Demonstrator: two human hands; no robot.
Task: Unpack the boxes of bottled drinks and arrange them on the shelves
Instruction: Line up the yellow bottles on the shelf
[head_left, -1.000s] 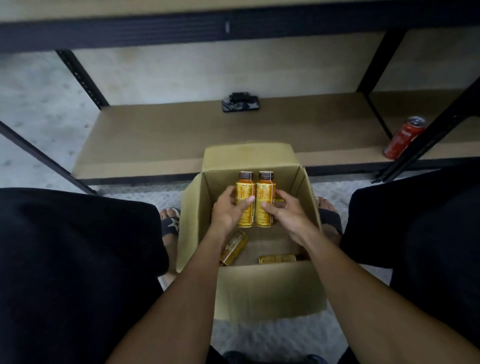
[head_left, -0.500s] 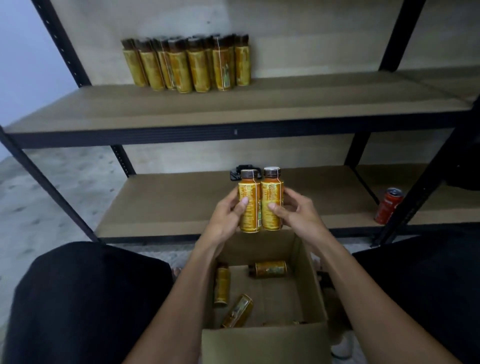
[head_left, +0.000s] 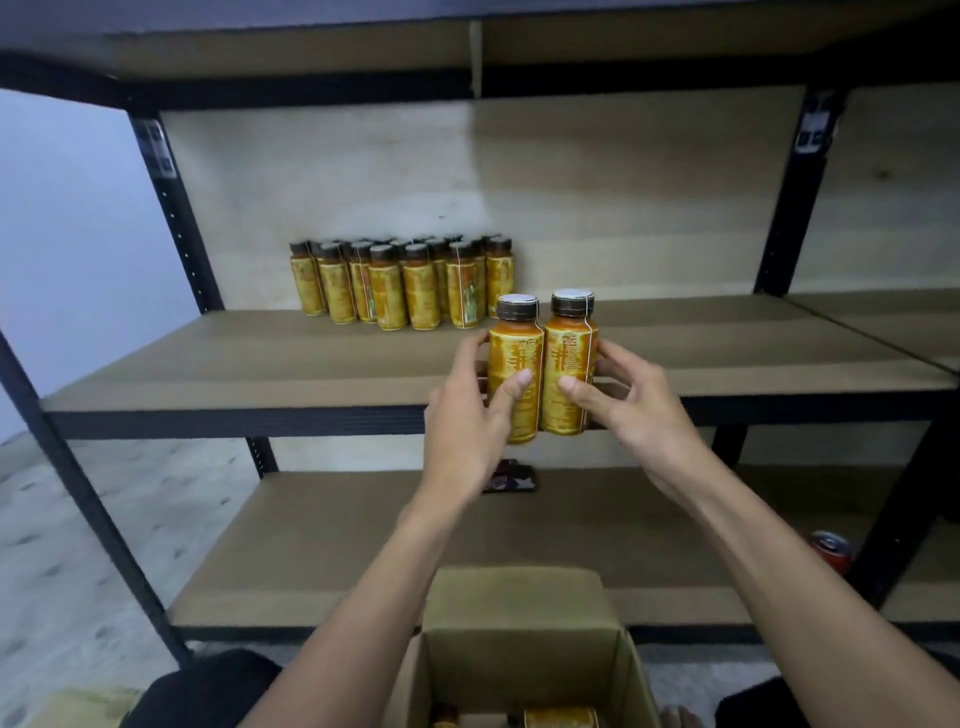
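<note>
The person's two hands hold a pair of yellow bottles side by side, upright and touching each other, in front of the middle shelf. The left hand wraps the left bottle, thumb pressed on its front label and fingers curled around the far side. The right hand grips the right bottle the same way, thumb on the label, fingers behind. Both bottles have dark caps with pale tops.

The pair hangs just off the front edge of the middle shelf, their bases below the level of the board and their caps above it. Further back on that shelf, to the left of the held pair, stands a cluster of matching bottles, packed close together, upright, near the back wall.

Below the middle shelf, on the lower shelf, a small dark object lies partly hidden behind the left wrist; what it is I cannot make out. Far to the right on the same level stands a red can, half hidden by a black upright.

Beneath the arms, in front of the lower shelf, sits an open cardboard box, flap raised, with a few more yellow labels showing at its bottom.
</note>
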